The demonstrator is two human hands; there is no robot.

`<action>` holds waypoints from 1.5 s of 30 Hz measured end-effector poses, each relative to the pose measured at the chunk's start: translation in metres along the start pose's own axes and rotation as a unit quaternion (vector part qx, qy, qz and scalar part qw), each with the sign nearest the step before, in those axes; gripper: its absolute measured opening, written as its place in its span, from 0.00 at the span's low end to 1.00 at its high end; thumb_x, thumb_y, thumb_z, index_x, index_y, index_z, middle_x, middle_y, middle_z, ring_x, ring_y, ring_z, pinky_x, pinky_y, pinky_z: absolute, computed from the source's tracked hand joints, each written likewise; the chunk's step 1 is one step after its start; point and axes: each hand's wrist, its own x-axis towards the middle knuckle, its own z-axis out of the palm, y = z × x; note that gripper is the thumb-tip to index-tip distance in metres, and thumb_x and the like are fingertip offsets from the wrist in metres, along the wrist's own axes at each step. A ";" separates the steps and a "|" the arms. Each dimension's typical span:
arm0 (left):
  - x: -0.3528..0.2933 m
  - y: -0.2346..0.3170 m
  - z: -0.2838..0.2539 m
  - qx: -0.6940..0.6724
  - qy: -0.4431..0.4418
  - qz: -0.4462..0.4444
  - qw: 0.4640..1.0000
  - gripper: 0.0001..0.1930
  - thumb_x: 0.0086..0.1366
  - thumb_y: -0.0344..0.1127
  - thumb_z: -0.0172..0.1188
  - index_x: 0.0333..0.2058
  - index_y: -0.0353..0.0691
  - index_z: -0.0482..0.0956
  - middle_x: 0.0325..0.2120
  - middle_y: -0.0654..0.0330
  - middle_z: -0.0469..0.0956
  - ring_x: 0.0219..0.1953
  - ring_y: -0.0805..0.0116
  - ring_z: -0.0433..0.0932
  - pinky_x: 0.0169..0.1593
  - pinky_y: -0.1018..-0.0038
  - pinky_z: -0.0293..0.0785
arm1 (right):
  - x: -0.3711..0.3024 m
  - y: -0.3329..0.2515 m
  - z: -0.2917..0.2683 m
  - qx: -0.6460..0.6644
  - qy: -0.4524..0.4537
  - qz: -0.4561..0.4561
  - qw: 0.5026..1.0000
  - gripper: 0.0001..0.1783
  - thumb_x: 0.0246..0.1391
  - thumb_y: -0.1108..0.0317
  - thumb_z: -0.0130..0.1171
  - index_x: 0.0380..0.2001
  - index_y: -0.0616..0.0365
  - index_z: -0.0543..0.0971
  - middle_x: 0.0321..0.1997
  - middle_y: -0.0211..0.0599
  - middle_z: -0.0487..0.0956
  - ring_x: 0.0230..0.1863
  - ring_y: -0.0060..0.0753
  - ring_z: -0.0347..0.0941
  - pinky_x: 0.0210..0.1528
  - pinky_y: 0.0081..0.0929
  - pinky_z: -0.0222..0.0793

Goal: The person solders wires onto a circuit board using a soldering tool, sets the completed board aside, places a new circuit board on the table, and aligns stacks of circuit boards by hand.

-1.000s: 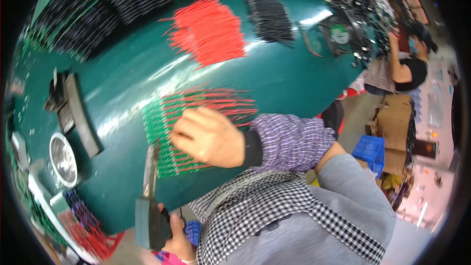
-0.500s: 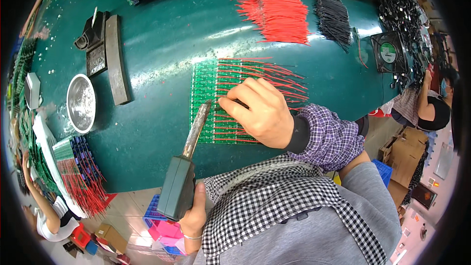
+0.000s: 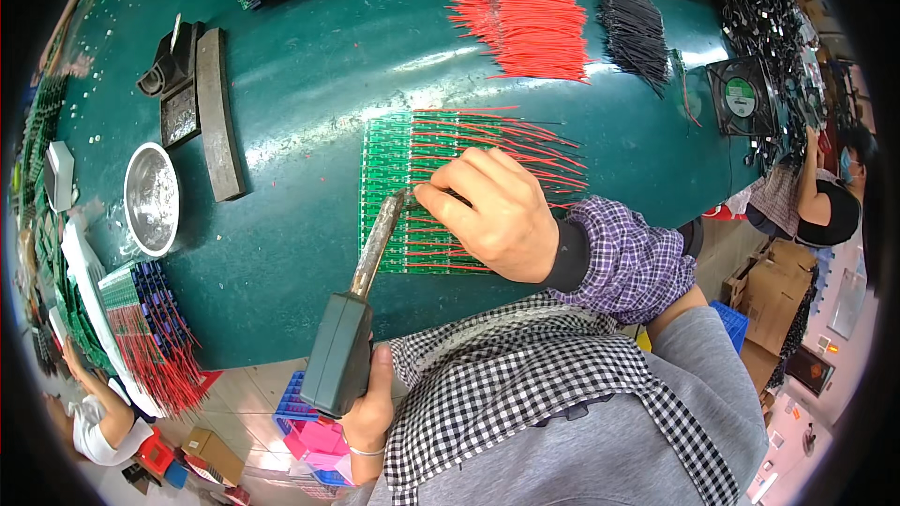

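Note:
My left hand (image 3: 372,405) is closed around the dark green handle of a soldering iron (image 3: 339,351). The iron's metal tip rests on a green circuit board panel (image 3: 382,155), just beside my right fingertips. My right hand (image 3: 495,217) is pinched over the panel, with a thin dark wire (image 3: 459,196) showing between its fingers; the wire's end is hidden at the fingertips. Red wires (image 3: 539,145) run from the panel's rows of pads toward the right, partly under my right hand.
Red wires (image 3: 520,23) and black wires (image 3: 630,28) lie in piles at the back, near a small fan (image 3: 739,98). On the left are a metal bowl (image 3: 152,199), an iron stand (image 3: 178,84), a curved bar (image 3: 217,117) and wired boards (image 3: 155,333). Other people sit at both sides.
Both hands and the iron's tip stay almost in place at the panel. The view has shifted slightly. At the far left, a person's arm has moved lower.

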 end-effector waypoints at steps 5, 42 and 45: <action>-0.003 -0.006 -0.005 0.021 -0.003 0.034 0.999 0.21 0.58 0.16 0.64 0.51 0.32 0.76 0.41 0.56 0.79 0.26 0.75 0.73 0.25 0.80 0.69 | -0.001 0.000 0.000 0.002 -0.001 -0.003 1.000 0.14 0.41 0.73 0.61 0.36 0.63 0.81 0.33 0.34 0.77 0.32 0.34 0.73 0.32 0.30 0.67; -0.001 0.022 0.010 -0.036 0.081 -0.017 0.996 0.21 0.59 0.21 0.68 0.51 0.30 0.76 0.30 0.62 0.75 0.22 0.77 0.64 0.25 0.79 0.62 | -0.011 -0.004 -0.016 0.033 0.084 0.005 0.996 0.17 0.42 0.69 0.59 0.37 0.66 0.78 0.33 0.35 0.70 0.38 0.33 0.71 0.33 0.28 0.73; -0.002 0.022 0.008 -0.033 0.082 -0.017 0.996 0.21 0.59 0.21 0.68 0.51 0.30 0.76 0.32 0.61 0.76 0.23 0.76 0.65 0.25 0.79 0.62 | -0.013 -0.010 -0.013 0.048 0.072 0.017 0.996 0.17 0.42 0.69 0.59 0.38 0.68 0.78 0.33 0.36 0.69 0.37 0.33 0.72 0.31 0.27 0.74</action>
